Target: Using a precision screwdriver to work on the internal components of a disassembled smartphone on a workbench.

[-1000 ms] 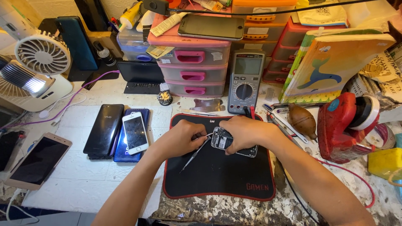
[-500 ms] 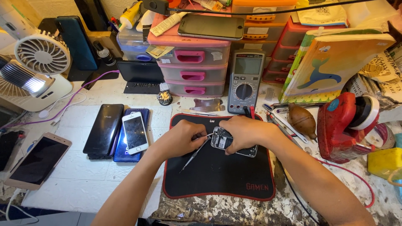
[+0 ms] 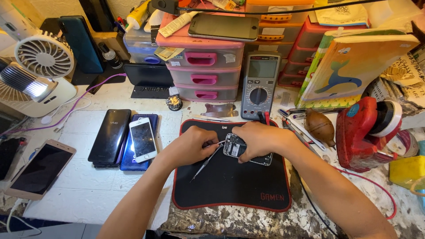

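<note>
No visible change from half a second ago. Left hand (image 3: 191,145) still closed on thin screwdriver (image 3: 206,163), tip at opened phone (image 3: 242,149). Right hand (image 3: 259,139) still clamped over the phone, pressing it onto black mat (image 3: 230,186) on worktop (image 3: 79,190). Multimeter (image 3: 261,84) behind, unmoved.

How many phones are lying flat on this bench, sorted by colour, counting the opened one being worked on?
Black phone: 1
Blue phone: 1
White phone: 1
Pinkish-gold phone: 1
Opened phone on the black mat, under the right hand, while the left hand holds a thin tool: 1
Total: 5
A dark thing at the left edge is too cut off to count.
</note>
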